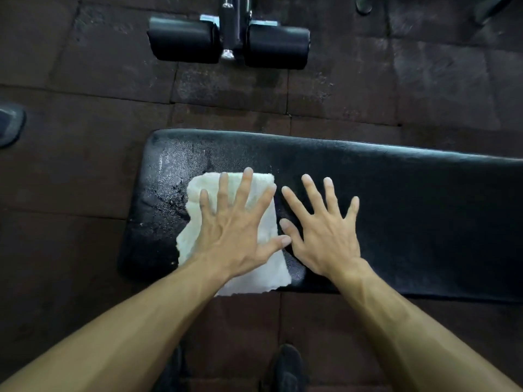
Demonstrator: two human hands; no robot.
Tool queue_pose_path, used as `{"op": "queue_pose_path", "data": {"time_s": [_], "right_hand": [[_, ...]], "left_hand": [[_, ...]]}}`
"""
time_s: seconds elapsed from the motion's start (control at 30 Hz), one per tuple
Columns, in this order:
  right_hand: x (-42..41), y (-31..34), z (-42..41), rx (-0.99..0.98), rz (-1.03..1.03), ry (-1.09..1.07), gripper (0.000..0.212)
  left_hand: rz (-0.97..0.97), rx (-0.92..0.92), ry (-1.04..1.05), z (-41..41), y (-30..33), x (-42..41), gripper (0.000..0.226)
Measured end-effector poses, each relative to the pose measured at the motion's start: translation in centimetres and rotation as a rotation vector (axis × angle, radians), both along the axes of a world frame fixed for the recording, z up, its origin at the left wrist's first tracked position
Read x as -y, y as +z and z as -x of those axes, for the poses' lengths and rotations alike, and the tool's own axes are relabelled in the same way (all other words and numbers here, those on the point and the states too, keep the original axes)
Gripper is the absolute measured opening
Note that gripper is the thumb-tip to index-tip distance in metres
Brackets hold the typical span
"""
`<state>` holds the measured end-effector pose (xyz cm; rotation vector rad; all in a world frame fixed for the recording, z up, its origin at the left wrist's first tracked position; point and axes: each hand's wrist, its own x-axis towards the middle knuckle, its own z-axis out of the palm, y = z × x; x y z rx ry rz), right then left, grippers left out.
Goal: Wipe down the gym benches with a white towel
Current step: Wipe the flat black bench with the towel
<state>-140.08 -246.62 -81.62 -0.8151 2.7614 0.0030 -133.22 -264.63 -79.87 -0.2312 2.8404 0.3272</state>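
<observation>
- Floor (pixel 85 171): dark rubber tiles, seams visible, scuffed and mottled; fills the frame behind everything.
- Bench pad (pixel 396 222): black, glossy, pebbled vinyl, rounded corners; runs from centre to the right edge, where it is cut off. Wet sheen at its left end.
- Roller pads (pixel 229 42), top centre: two black cylinders on a metal post, post cut off by the top edge.
- White towel (pixel 263 230): folded, nubby terry, ragged edges; lies on the pad's left part, near corner overhanging the front edge. Partly hidden under the hand.
- Left hand (pixel 240 230): fingers spread straight, pressed flat on the towel.
- Right hand (pixel 325 236): fingers splayed, flat on bare pad just beside the towel.
- Dark shoes (pixel 288 366), bottom centre: dim, hard to make out.
</observation>
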Motion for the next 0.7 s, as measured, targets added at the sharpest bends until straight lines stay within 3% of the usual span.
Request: {"op": "queue_pose_path", "data": {"time_s": [0.17,0.33,0.7], "right_hand": [[-2.1,-1.8,-0.1,0.004,0.045,0.015,0.061],[-2.1,-2.0,-0.1,-0.002,0.056,0.023,0.06],[-1.0,-1.1,0.5,0.034,-0.012,0.011,0.061]], "left_hand": [[0.065,0.0,0.081,-0.5,-1.3,-1.7,0.087],[0.079,-0.053,0.121,-1.1,-2.0,-2.0,0.101],[0.105,-0.06,0.057,0.0,-2.4,-0.9,0.077]]}}
